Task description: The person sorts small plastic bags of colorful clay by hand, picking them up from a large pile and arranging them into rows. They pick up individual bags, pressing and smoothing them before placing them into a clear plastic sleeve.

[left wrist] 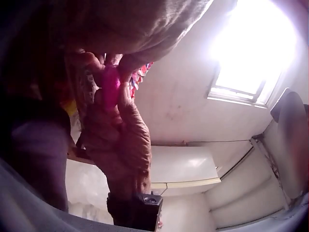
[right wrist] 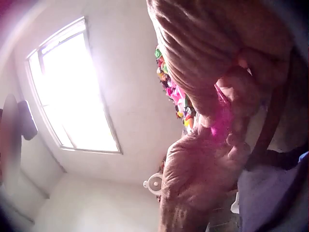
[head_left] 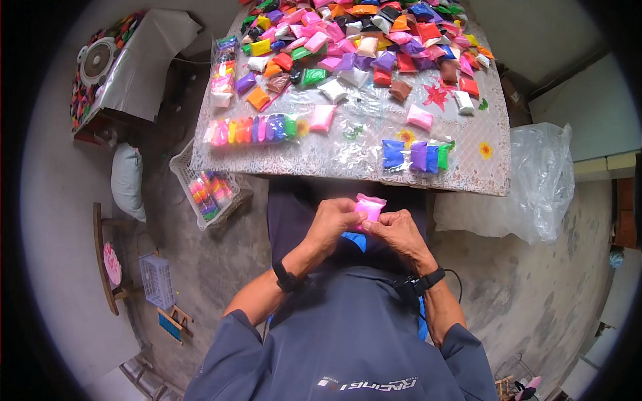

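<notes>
Between both hands, over the lap and short of the table's front edge, is a small bright pink packet (head_left: 369, 208) with crimped ends. My left hand (head_left: 332, 224) pinches its left side between thumb and fingers. On the right side, my right hand (head_left: 399, 234) pinches it low down, thumb in front. Both wrist views show the pink packet (left wrist: 112, 87) squeezed among the fingertips, its far side hidden by them. Nearest on the table (head_left: 334, 160) lie a lone pink packet (head_left: 322, 117) and a clear bag of blue, purple and green packets (head_left: 418, 156).
Many coloured packets (head_left: 361, 47) are heaped at the table's back. A filled clear bag (head_left: 254, 129) lies front left, another (head_left: 225, 70) behind it. A white basket (head_left: 210, 190) with filled bags stands left on the floor; a big plastic sack (head_left: 535, 184) is at the right.
</notes>
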### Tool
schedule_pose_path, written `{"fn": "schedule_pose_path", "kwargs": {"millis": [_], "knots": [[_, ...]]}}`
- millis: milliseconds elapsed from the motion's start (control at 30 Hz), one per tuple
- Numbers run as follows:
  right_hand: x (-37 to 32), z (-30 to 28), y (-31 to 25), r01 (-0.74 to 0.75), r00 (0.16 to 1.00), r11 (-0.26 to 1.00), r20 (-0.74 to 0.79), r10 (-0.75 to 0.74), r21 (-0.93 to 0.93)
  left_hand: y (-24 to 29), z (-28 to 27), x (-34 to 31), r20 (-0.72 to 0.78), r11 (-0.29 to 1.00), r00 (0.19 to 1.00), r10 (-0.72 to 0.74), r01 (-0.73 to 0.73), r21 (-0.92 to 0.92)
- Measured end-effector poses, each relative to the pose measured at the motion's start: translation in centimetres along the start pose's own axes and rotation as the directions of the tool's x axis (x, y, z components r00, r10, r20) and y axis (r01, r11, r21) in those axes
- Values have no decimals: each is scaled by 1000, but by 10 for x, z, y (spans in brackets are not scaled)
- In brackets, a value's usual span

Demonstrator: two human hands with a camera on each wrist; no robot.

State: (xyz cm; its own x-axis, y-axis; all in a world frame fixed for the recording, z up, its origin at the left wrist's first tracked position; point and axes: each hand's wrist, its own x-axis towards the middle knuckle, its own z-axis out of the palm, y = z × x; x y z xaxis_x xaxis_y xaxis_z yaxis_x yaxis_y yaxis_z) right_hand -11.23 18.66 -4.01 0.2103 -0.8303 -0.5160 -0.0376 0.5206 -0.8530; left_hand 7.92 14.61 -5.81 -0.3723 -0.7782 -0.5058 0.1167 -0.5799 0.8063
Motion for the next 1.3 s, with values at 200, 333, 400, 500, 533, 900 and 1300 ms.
{"fn": "schedule_pose_path", "kwargs": {"millis": [200, 333, 400, 500, 533, 900, 1300], "knots": [[3, 8, 7, 114, 992, 991, -65, -110, 66, -7, -2, 6, -16, 999, 1000, -7, 8, 43], [14, 12, 37, 137, 986, 990, -102, -134, 28, -14, -8, 8, -6, 997, 999, -31, 32, 63], [12, 15, 36, 166, 976, 986, -140, -165, -6, -13, -11, 5, 15, 997, 999, -29, 28, 69], [6, 17, 29, 174, 973, 984, -149, -176, -26, -4, -14, -1, 57, 993, 996, -64, 58, 101], [5, 18, 29, 176, 973, 984, -146, -178, -27, 0, -16, -4, 76, 988, 992, -96, 86, 129], [-1, 15, 35, 182, 980, 981, -101, -174, 67, 3, -20, -8, 183, 971, 980, -71, 26, 239], [11, 18, 55, 171, 978, 981, -141, -156, 96, -12, -14, 3, 87, 971, 995, 57, -75, 225]]}}
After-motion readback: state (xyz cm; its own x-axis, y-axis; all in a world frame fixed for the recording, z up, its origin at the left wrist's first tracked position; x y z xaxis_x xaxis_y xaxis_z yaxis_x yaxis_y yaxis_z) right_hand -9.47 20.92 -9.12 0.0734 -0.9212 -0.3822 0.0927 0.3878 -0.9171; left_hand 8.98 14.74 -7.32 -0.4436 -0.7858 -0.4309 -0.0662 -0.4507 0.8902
